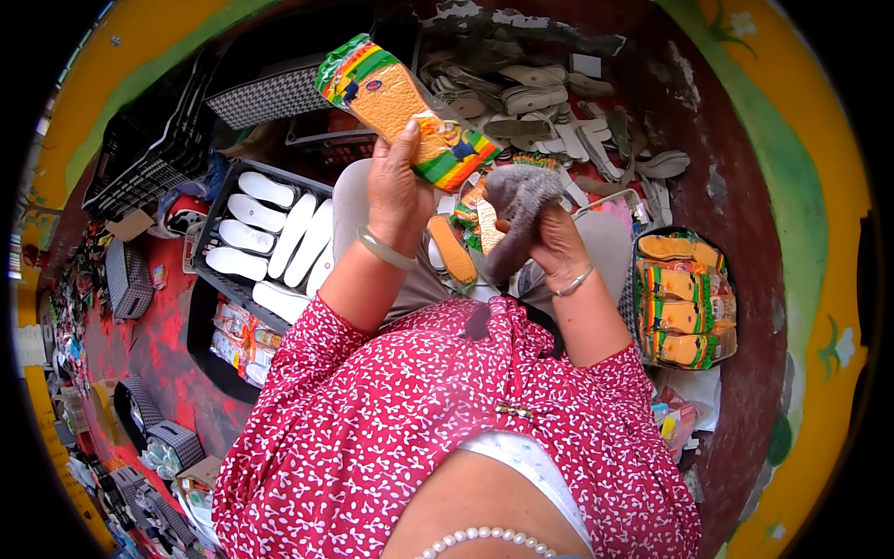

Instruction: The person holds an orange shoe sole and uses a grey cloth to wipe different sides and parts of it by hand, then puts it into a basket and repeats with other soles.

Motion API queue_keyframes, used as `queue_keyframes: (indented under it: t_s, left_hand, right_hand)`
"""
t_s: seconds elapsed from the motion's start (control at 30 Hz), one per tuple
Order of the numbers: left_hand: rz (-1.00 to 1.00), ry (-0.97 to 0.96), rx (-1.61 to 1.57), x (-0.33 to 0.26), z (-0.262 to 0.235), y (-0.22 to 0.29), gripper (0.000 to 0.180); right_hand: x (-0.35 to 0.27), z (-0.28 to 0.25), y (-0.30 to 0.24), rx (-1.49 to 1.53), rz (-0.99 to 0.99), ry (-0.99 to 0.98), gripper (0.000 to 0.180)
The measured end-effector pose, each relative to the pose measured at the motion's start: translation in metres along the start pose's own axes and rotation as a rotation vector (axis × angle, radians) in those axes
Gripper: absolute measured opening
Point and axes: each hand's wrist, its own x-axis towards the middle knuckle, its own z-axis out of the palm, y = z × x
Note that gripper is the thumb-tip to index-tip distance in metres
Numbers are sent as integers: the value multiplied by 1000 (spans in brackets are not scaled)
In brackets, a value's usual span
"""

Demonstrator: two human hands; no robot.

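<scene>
Up in front of me, my left hand (400, 191) grips a clear plastic packet of orange insoles (389, 101), printed in green, yellow and red. The thumb presses on its lower half and the packet tilts to the left. My right hand (559, 244) is closed around a soft, fuzzy grey piece (523, 197), folded and drooping; whether it is a cloth or a lining I cannot tell. Beneath and between the hands lies a loose orange insole (451, 250), with more bright packets partly hidden by the grey piece.
At left, a black crate (220, 265) holds several white insoles (256, 212). A basket of packed orange insoles (680, 315) stands at right. Ahead lies a heap of loose grey and beige insoles (535, 98) by the wall. Stacked black crates (149, 140) and a checked box (265, 98) stand far left.
</scene>
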Motion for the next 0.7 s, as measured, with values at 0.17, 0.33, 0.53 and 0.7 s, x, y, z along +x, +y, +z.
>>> queue_keyframes:
  t_s: [0.17,0.33,0.53,0.7]
  left_hand:
    - [27,-43,-51,-12,19,-24,28]
    - [-166,-16,228,-33,26,-36,30]
    - [-441,-492,883,-32,3,-14,31]
    - [224,-668,1300,-31,36,16,24]
  right_hand:
    - [9,41,17,162,-170,-104,40]
    - [22,38,17,-128,-380,206,23]
    - [5,-6,-31,-546,-532,272,14]
    - [-8,-15,-51,-1018,-569,289,18]
